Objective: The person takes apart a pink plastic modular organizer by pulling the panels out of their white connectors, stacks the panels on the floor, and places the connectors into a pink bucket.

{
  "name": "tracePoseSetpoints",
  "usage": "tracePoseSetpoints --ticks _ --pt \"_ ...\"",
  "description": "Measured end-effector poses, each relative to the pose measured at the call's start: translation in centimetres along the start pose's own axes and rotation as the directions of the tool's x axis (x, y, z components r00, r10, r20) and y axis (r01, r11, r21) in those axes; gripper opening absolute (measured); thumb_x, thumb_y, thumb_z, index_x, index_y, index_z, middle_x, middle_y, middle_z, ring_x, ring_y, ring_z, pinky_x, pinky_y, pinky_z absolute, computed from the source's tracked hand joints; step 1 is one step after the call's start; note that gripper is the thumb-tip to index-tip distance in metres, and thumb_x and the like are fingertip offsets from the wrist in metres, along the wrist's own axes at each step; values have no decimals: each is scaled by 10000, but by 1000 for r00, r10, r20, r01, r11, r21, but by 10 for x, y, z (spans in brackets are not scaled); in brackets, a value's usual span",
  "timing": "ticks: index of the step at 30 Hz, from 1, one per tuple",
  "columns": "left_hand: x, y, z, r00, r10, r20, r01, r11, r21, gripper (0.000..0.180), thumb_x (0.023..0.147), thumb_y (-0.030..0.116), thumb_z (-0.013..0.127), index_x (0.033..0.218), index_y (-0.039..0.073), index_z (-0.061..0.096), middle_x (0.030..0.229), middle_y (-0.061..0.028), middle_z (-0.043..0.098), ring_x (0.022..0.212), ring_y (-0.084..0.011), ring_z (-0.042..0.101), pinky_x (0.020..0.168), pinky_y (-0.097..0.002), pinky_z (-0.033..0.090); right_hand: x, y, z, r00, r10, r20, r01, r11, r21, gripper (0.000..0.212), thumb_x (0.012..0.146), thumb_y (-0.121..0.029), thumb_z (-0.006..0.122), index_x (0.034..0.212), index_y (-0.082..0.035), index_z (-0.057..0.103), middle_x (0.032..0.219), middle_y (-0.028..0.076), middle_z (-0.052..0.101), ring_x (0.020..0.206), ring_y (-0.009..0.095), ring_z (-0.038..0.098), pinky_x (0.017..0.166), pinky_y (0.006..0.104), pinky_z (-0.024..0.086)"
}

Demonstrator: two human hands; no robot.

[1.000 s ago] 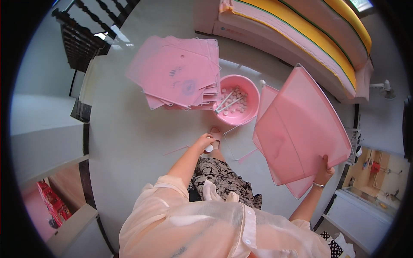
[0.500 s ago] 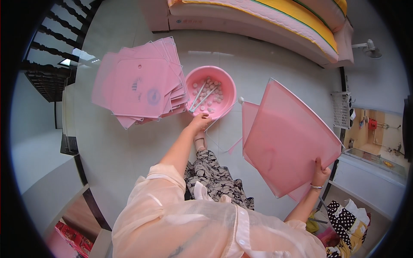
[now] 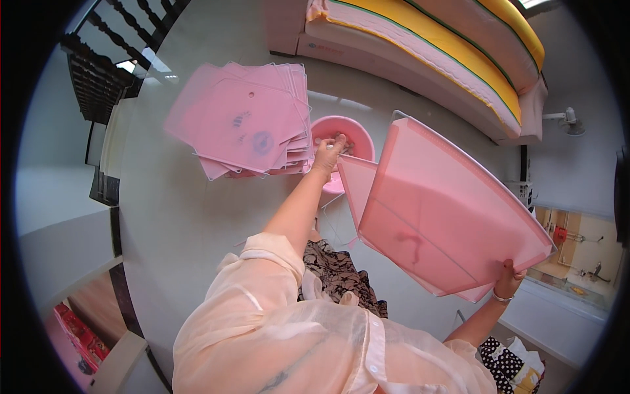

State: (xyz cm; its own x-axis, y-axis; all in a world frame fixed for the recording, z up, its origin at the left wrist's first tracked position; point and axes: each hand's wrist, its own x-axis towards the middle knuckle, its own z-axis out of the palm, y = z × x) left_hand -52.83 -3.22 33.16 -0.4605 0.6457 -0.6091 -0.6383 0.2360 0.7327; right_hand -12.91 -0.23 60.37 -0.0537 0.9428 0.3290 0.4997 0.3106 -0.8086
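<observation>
My right hand (image 3: pixel 508 282) grips the lower right corner of a pink sheer panel (image 3: pixel 453 203) with a pale wire edge. A second pink panel (image 3: pixel 359 187) shows behind it, its corner reaching my left hand (image 3: pixel 328 154). The fingers of my left hand are closed at that corner around a small white round piece, partly hidden by them. Below this hand is a pink basin (image 3: pixel 365 136) with small pale round pieces inside, mostly covered by the hand and the panel.
A stack of pink wire-edged panels (image 3: pixel 239 125) stands left of the basin. A pink and yellow sofa (image 3: pixel 420 59) lines the far side, with a white fan (image 3: pixel 571 121) at its right. Dark railings (image 3: pixel 108 72) rise at the far left. A loose pale wire (image 3: pixel 331 226) lies near my foot.
My left hand has lifted from the basin's near rim to the panel corner above it. The panels in my right hand have swung lower and closer to the basin. The view has turned slightly.
</observation>
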Motion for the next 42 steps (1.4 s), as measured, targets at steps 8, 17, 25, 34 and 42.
tracePoseSetpoints --ticks 8,17,25,34,42 --pt "11 -19 -45 888 -402 -223 116 664 -739 56 617 78 451 569 70 422 490 -23 399 367 -122 392 315 -251 294 -13 -23 1 992 -75 97 74 997 17 242 686 -194 651 630 -62 457 612 -31 457 540 56 392 476 185 308" --pt "-12 -26 -37 935 -352 -43 340 925 -171 568 683 483 562 1057 80 417 1036 -126 398 894 -289 428 752 -465 377 -24 -21 -21 998 -33 -55 30 998 -61 175 705 -117 624 645 -29 485 638 -10 488 555 69 424 498 182 347" --pt "-28 -41 -55 896 -421 140 334 847 413 456 750 370 507 1109 103 416 1091 -63 441 977 -216 408 803 -417 329 -26 -6 -35 983 17 -182 -15 1000 12 168 717 -128 611 645 -33 492 660 -24 478 594 69 424 525 197 357" --pt "-101 -85 -80 813 -520 262 307 766 565 478 741 433 497 1024 48 483 953 -69 498 841 -200 470 729 -357 372 -2 5 -35 967 146 -208 -89 961 262 323 710 -257 613 870 8 520 790 39 528 687 126 503 610 246 417" --pt "-176 -11 -37 817 -87 570 356 853 -381 812 687 681 262 1230 79 225 1236 -112 296 1149 -277 261 930 -421 210 45 -6 38 980 196 23 -143 627 766 296 811 -233 446 1031 -37 470 983 78 501 871 161 495 725 310 433"
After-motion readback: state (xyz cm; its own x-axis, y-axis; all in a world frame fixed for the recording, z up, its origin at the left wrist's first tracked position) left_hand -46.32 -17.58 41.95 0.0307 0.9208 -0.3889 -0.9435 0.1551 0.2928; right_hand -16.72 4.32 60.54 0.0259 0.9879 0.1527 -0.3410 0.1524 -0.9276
